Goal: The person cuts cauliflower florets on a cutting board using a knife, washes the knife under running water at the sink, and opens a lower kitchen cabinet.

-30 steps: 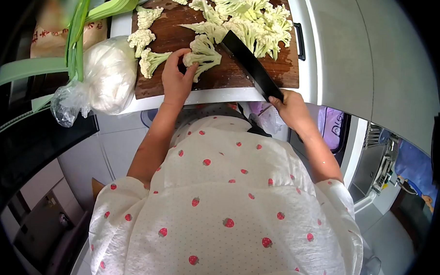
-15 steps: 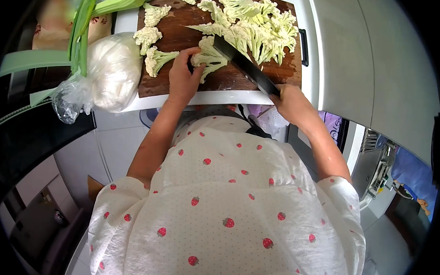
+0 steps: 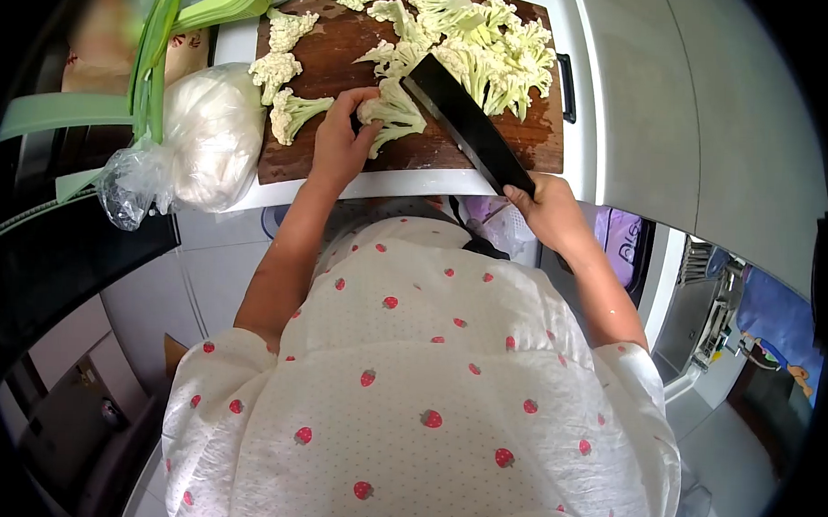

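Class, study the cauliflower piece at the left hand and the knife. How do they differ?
The cauliflower piece is pale and branching; the knife is dark and straight-edged. The knife is longer than the cauliflower piece. The left hand holds the cauliflower piece, while the right hand grips the knife. Both are at least partly over the cutting board.

Forearms bare, left hand curved, right hand closed
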